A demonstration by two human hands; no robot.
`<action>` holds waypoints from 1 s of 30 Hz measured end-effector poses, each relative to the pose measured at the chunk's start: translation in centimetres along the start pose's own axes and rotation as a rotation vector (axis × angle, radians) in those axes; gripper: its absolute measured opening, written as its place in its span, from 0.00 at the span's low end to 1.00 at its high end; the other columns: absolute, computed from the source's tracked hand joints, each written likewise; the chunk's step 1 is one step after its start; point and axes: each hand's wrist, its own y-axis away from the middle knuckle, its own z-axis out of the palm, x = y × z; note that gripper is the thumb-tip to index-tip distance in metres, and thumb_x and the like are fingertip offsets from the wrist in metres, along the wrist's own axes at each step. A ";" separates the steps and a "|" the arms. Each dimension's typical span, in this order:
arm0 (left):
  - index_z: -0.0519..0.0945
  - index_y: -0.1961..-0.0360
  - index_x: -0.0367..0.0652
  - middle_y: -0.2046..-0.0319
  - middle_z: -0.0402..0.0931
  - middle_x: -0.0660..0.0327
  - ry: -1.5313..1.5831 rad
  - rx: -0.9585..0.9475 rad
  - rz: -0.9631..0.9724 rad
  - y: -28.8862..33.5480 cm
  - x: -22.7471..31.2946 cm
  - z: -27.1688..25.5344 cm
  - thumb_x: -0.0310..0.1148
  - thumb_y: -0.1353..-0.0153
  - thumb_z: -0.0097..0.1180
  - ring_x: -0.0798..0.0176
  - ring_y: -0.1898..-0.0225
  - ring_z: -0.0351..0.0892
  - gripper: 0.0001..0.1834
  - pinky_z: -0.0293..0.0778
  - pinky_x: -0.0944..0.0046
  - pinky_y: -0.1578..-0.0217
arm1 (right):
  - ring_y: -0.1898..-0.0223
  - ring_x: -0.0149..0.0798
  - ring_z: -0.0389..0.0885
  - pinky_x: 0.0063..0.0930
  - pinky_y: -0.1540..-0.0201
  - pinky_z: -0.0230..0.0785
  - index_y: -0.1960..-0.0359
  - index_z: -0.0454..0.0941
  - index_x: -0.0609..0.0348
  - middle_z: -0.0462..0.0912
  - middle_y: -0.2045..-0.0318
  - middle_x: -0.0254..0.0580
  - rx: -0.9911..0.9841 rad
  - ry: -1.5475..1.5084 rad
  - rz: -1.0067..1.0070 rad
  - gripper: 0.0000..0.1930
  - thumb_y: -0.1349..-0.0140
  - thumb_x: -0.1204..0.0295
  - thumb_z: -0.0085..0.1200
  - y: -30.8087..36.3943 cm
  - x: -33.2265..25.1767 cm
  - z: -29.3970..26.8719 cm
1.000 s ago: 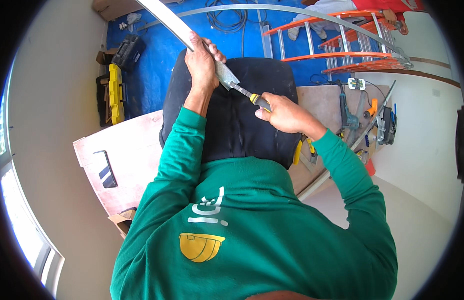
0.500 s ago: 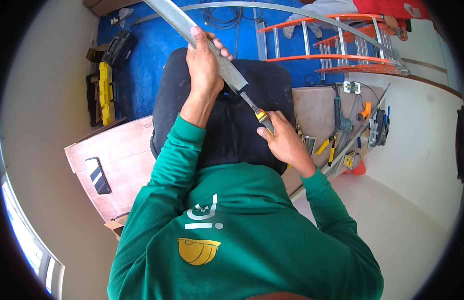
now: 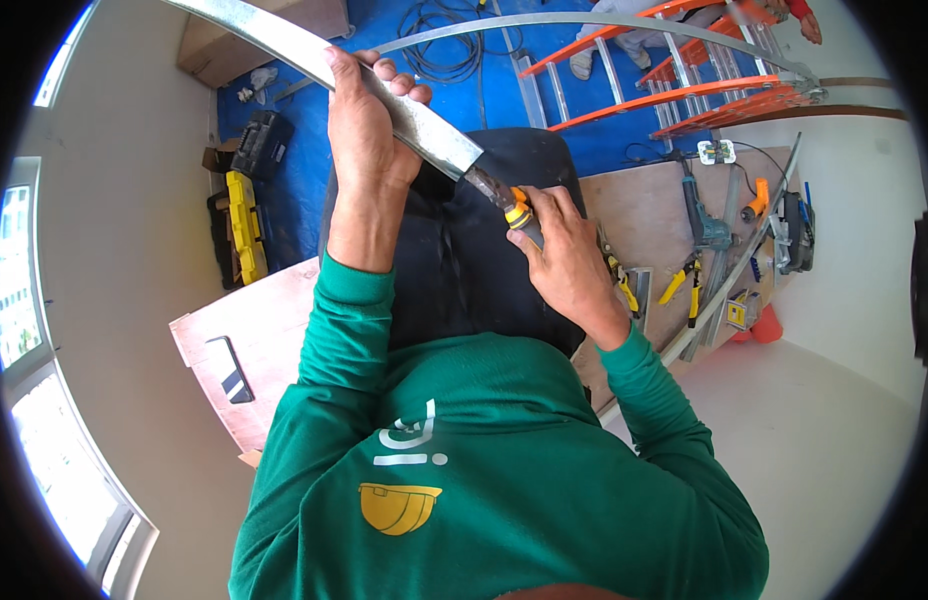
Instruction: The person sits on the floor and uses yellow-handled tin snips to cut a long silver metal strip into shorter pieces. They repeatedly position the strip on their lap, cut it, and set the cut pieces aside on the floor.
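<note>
Clock positions are taken from my lap, with 12 o'clock straight ahead. My left hand (image 3: 362, 125), at 11 o'clock, is wrapped firmly around a galvanized metal profile (image 3: 292, 45): the thumb lies along the near side and the fingers curl over the far edge. The profile slants from the upper rim of the view, at 11 o'clock, down to its cut end above my black trousers (image 3: 464, 260). Whether it touches them cannot be determined.

My right hand (image 3: 562, 250), at 3 o'clock, is closed around the handle of a yellow-and-black hand tool (image 3: 521, 215). The tool's dark metal head meets the cut end of the profile. Whether that head pinches the metal or only rests against it, I cannot tell.

Surroundings: plywood (image 3: 634, 200) shows on both sides of my lap. On it, at 8 o'clock, lies a smartphone (image 3: 236, 385). Yellow-handled pliers (image 3: 695, 295) lie with handles spread between 3 and 4 o'clock; beyond them, at 3 o'clock, sits a teal power tool (image 3: 712, 235), with an orange tool (image 3: 756, 200) to its right. A white power strip (image 3: 716, 152) is noted between 2 and 3 o'clock.

On the blue floor covering (image 3: 384, 20), a black toolbox (image 3: 262, 145) stands at 10 o'clock, a yellow case (image 3: 246, 230) at 9, and a coiled cable (image 3: 446, 70) at 12. An orange ladder (image 3: 669, 95) lies at 2 o'clock, with a co-worker's grey-clad legs (image 3: 634, 45) beyond its near end.
</note>
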 end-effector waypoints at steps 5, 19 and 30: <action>0.71 0.53 0.43 0.67 0.68 0.63 0.023 -0.025 0.001 0.0 0.6 0.2 0.59 0.15 0.46 0.66 0.68 0.70 0.26 0.76 0.60 0.66 | 0.47 0.52 0.84 0.52 0.47 0.71 0.30 0.73 0.61 0.77 0.45 0.45 0.050 -0.039 -0.044 0.28 0.29 0.68 0.67 0.4 0.5 -0.1; 0.74 0.53 0.43 0.67 0.69 0.65 0.060 -0.031 -0.036 0.6 1.8 0.8 0.57 0.16 0.49 0.69 0.68 0.71 0.25 0.77 0.62 0.65 | 0.44 0.54 0.81 0.53 0.51 0.74 0.40 0.72 0.59 0.75 0.47 0.47 0.129 -0.001 -0.140 0.25 0.38 0.82 0.65 -0.2 0.6 -0.2; 0.76 0.55 0.46 0.69 0.70 0.68 0.216 -0.120 -0.149 0.1 3.8 1.1 0.58 0.17 0.50 0.70 0.70 0.71 0.24 0.76 0.65 0.65 | 0.49 0.65 0.83 0.56 0.51 0.77 0.44 0.73 0.57 0.77 0.49 0.49 0.236 -0.278 -0.255 0.21 0.38 0.82 0.62 -3.0 1.2 3.4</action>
